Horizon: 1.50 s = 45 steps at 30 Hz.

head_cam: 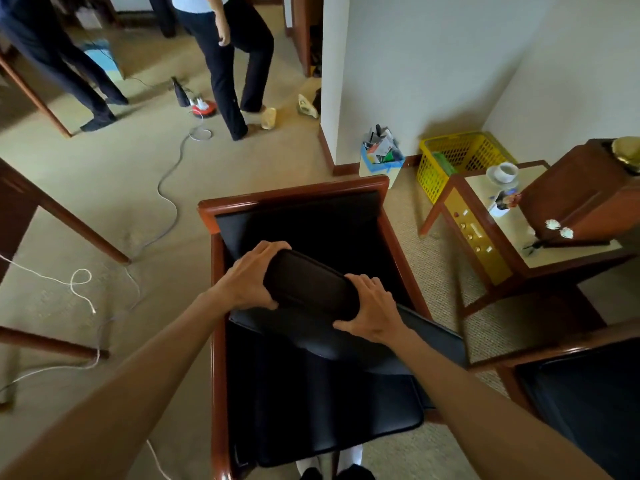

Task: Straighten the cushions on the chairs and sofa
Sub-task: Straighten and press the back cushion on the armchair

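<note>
While my left hand point(258, 275) and right hand point(372, 308) grip its ends, the smooth black leather cushion point(311, 284), oblong, rounded, runs ten-to-four o'clock above the glossy wooden chair point(294, 194).

- Two people point(221, 60) standing on the carpet are cut off above the waist by the top edge.
- The second chair point(581, 393) runs off the right and bottom edges.
- A gold dish point(628, 152) is clipped by the right edge.
- The cushion point(311, 289) is partly covered by both hands point(372, 311).
- The small items on the table point(498, 188) are too small to identify.
</note>
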{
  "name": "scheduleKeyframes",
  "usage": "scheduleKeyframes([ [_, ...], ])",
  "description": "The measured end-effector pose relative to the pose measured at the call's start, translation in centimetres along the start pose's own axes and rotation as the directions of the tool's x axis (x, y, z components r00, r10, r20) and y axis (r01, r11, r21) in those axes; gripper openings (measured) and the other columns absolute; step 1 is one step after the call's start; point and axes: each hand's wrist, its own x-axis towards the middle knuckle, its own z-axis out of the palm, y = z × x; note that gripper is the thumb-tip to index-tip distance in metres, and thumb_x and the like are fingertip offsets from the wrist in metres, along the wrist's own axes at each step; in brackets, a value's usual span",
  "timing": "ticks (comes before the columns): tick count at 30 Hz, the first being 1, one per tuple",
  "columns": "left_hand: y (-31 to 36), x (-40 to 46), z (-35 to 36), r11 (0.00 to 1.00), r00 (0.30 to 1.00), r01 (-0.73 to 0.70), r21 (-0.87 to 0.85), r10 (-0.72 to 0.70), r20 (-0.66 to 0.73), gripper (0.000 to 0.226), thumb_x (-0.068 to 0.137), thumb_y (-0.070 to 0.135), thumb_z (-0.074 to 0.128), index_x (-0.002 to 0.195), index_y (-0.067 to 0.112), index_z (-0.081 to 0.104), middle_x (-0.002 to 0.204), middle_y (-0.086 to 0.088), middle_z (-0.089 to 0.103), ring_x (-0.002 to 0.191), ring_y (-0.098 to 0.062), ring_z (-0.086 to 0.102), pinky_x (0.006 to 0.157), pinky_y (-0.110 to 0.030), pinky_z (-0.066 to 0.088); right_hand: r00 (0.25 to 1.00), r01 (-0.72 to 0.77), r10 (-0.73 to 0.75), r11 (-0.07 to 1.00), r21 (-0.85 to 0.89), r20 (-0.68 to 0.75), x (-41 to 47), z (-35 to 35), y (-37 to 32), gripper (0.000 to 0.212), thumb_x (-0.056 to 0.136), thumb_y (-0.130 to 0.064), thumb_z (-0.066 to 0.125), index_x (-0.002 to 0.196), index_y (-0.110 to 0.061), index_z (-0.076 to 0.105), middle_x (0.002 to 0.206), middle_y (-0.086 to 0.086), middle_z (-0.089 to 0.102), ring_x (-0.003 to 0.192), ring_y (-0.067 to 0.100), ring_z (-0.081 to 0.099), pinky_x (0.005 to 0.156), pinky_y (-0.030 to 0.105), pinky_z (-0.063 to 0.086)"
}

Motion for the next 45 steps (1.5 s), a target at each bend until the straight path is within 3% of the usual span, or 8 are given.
scheduleKeyframes([
  [4, 1.7, 2.1, 1.0, 0.925, 0.970, 0.186, 0.332, -0.228, 0.090, 0.120, 0.043, 0.041, 0.089, 0.141, 0.030, 0.022, 0.138, -0.005, 0.027, 0.127, -0.037, 0.035, 0.094, -0.063, 0.046, 0.988, -0.092, 0.110, 0.984, -0.151, 0.113, -0.8, 0.2, 3.2, 0.108, 0.062, -0.071, 0.069, 0.149, -0.029, 0.020, 0.141, -0.003, 0.041, 0.127, 0.025, 0.043, 0.103, 0.057, 0.036],
  [7, 3.4, 4.0, 3.0, 0.741, 0.958, 0.118, 0.660, -0.260, 0.120, 0.124, 0.054, 0.047, 0.087, 0.151, 0.023, 0.014, 0.153, -0.007, 0.021, 0.144, -0.040, 0.013, 0.107, -0.074, 0.021, 0.962, -0.188, 0.225, 0.957, -0.221, 0.153, -1.9, 1.0, 6.2, 0.112, 0.059, -0.065, 0.073, 0.148, -0.026, 0.017, 0.141, 0.001, 0.039, 0.130, 0.028, 0.040, 0.108, 0.059, 0.031],
  [10, 3.9, 6.0, 4.5, 0.669, 0.963, 0.032, 0.743, -0.220, 0.157, 0.122, 0.061, 0.043, 0.084, 0.154, 0.022, 0.008, 0.156, -0.008, 0.020, 0.146, -0.036, 0.011, 0.108, -0.076, 0.008, 0.960, -0.199, 0.233, 0.957, -0.210, 0.153, -1.4, 1.2, 7.3, 0.111, 0.058, -0.061, 0.075, 0.146, -0.024, 0.019, 0.138, 0.002, 0.040, 0.128, 0.028, 0.041, 0.108, 0.060, 0.031],
  [16, 2.3, 6.5, 8.7, 0.704, 0.966, -0.005, 0.710, -0.180, 0.185, 0.103, 0.070, 0.035, 0.079, 0.151, 0.020, 0.018, 0.151, -0.003, 0.031, 0.139, -0.028, 0.030, 0.117, -0.061, 0.012, 0.955, -0.162, 0.210, 0.961, -0.225, 0.209, -0.4, 2.7, 7.3, 0.101, 0.057, -0.046, 0.077, 0.142, -0.020, 0.028, 0.133, 0.001, 0.042, 0.126, 0.026, 0.044, 0.110, 0.058, 0.030],
  [22, -0.4, 5.8, 6.9, 0.754, 0.966, 0.117, 0.647, -0.237, 0.101, 0.095, 0.064, 0.042, 0.080, 0.143, 0.028, 0.030, 0.141, 0.004, 0.041, 0.129, -0.022, 0.041, 0.111, -0.054, 0.023, 0.984, 0.008, 0.048, 0.951, -0.310, 0.172, 3.9, 1.0, 6.7, 0.088, 0.058, -0.044, 0.073, 0.135, -0.021, 0.037, 0.126, -0.004, 0.047, 0.114, 0.024, 0.046, 0.090, 0.049, 0.041],
  [29, -0.8, 6.5, 6.4, 0.757, 0.945, 0.306, 0.577, -0.315, -0.089, 0.096, 0.053, 0.056, 0.077, 0.137, 0.029, 0.040, 0.127, 0.009, 0.050, 0.117, -0.019, 0.048, 0.099, -0.050, 0.030, 0.967, 0.212, -0.123, 0.875, -0.436, 0.223, 11.2, -3.6, 6.9, 0.095, 0.058, -0.044, 0.077, 0.140, -0.023, 0.033, 0.131, -0.004, 0.047, 0.120, 0.023, 0.046, 0.094, 0.049, 0.038],
  [36, -2.9, 9.3, 6.1, 0.768, 0.932, 0.353, 0.534, -0.338, -0.129, 0.089, 0.051, 0.045, 0.075, 0.133, 0.028, 0.046, 0.120, 0.008, 0.053, 0.110, -0.020, 0.051, 0.087, -0.046, 0.031, 0.957, 0.233, -0.118, 0.858, -0.457, 0.265, 15.6, -3.5, 7.1, 0.098, 0.060, -0.041, 0.079, 0.143, -0.022, 0.030, 0.137, -0.002, 0.044, 0.125, 0.024, 0.044, 0.099, 0.053, 0.038],
  [45, -6.1, 12.2, 7.5, 0.773, 0.922, 0.354, 0.526, -0.381, -0.061, 0.091, 0.058, 0.042, 0.072, 0.140, 0.027, 0.036, 0.126, 0.007, 0.049, 0.115, -0.020, 0.047, 0.087, -0.045, 0.032, 0.946, 0.232, -0.084, 0.850, -0.473, 0.313, 19.2, -0.6, 8.3, 0.100, 0.063, -0.041, 0.078, 0.146, -0.022, 0.026, 0.142, 0.001, 0.041, 0.130, 0.027, 0.041, 0.103, 0.058, 0.036],
])
